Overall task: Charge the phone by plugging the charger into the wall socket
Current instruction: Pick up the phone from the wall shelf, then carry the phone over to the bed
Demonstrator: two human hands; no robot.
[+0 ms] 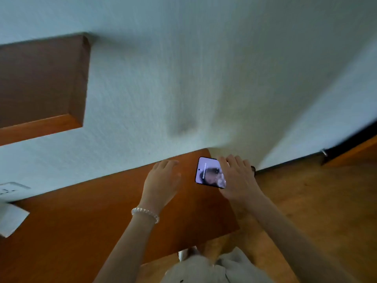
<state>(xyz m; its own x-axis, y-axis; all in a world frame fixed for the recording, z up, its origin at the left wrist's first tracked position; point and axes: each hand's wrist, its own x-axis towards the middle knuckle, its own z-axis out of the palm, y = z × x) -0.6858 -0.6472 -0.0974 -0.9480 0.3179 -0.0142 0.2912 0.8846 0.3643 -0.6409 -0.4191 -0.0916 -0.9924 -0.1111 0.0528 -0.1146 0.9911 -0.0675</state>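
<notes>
The phone (210, 172) lies on the shelf (102, 211), wall socket (10, 190) far left.

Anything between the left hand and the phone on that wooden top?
Nothing visible. The left hand hovers open beside the phone, only bare wooden top between them. The right hand is at the phone's far edge.
</notes>
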